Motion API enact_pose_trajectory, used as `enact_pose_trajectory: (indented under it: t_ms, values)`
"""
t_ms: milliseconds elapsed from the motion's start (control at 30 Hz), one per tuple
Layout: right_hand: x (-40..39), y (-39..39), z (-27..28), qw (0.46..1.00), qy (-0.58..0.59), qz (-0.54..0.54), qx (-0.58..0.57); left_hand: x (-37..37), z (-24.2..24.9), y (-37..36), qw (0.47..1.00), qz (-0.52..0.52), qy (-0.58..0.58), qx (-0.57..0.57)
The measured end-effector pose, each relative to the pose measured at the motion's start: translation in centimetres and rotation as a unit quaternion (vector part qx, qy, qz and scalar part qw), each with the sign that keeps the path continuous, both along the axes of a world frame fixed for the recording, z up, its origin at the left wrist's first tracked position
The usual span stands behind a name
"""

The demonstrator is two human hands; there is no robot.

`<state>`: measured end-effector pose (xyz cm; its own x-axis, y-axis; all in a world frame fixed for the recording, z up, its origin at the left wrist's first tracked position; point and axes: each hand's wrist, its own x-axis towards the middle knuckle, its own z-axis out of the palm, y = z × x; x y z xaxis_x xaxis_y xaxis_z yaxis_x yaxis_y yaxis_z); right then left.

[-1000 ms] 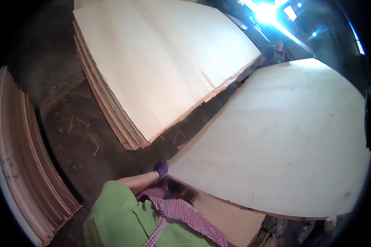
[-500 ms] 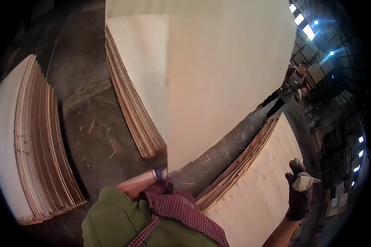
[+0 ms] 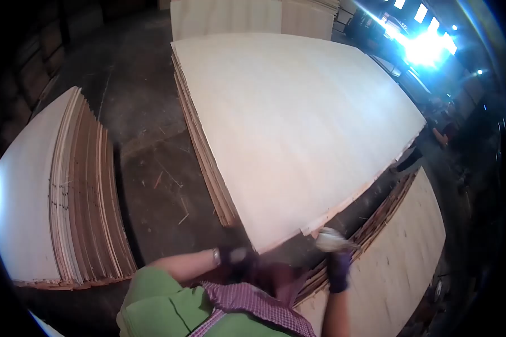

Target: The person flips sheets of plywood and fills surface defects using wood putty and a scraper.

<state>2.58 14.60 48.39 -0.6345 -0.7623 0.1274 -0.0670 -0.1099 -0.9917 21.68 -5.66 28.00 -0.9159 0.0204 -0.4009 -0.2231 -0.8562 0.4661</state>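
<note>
One left hand (image 3: 237,259), one right hand (image 3: 338,269), both gloved, near stacked pale sheets (image 3: 298,135)

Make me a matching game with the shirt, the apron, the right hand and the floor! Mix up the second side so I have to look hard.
Column one:
1. Shirt
2. Apron
3. Right hand
4. Floor

Column two:
A. Wears a purple glove
B. Dark grey
C. Plain green
D. Has a checked pattern

Right pairs: 1-C, 2-D, 3-A, 4-B
</note>
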Motion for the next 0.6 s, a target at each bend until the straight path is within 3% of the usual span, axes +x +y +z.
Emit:
enact_pose_trajectory:
  t_ms: [33, 67, 100, 133, 167, 200, 233, 300, 333, 400, 433, 500, 600]
  values:
    - [-0.5, 0.6, -7.5, 0.942, 0.276, -0.064, 0.181, 1.7, -0.4, -1.0, 0.997, 0.043, -0.052, -0.042]
    - [2.4, -4.3, -5.7, 0.959, 0.273, -0.072, -0.009, 3.1, -0.8, -3.0, 0.976, 0.122, -0.128, -0.125]
    - [4.3, -7.8, -4.7, 0.948, 0.306, -0.088, -0.002, 4.1, -1.0, -6.2, 0.918, 0.227, -0.219, -0.24]
    - [5.7, -10.6, -4.5, 0.936, 0.335, -0.107, 0.005, 4.2, -0.5, -9.7, 0.818, 0.341, -0.296, -0.355]
    - [6.7, -12.1, -6.1, 0.939, 0.304, -0.16, 0.028, 4.8, 0.5, -15.5, 0.753, 0.336, -0.297, -0.481]
    - [7.3, -13.4, -5.8, 0.923, 0.341, -0.177, 0.027, 3.9, 1.1, -20.3, 0.684, 0.417, -0.27, -0.534]
    - [7.6, -14.2, -5.0, 0.905, 0.378, -0.195, 0.029, 1.0, 6.3, -23.0, 0.546, 0.54, -0.145, -0.624]
    - [7.9, -15.2, -5.4, 0.9, 0.365, -0.236, 0.026, -2.8, 12.9, -27.2, 0.474, 0.494, -0.105, -0.721]
    - [7.9, -15.5, -6.1, 0.892, 0.355, -0.279, 0.025, -5.1, 13.3, -29.3, 0.473, 0.49, -0.104, -0.724]
    - [7.8, -15.3, -7.9, 0.892, 0.336, -0.298, 0.047, -8.6, 12.4, -31.9, 0.376, 0.409, -0.092, -0.827]
    - [7.6, -15.4, -8.5, 0.891, 0.321, -0.316, 0.064, -9.3, 11.8, -32.4, 0.379, 0.403, -0.09, -0.828]
    - [7.1, -15.9, -9.8, 0.881, 0.316, -0.349, 0.04, -10.7, 10.5, -32.5, 0.316, 0.29, -0.167, -0.888]
    - [6.2, -17.2, -6.7, 0.907, 0.31, -0.283, 0.022, -11.2, 10.7, -33.3, 0.326, 0.301, -0.165, -0.881]
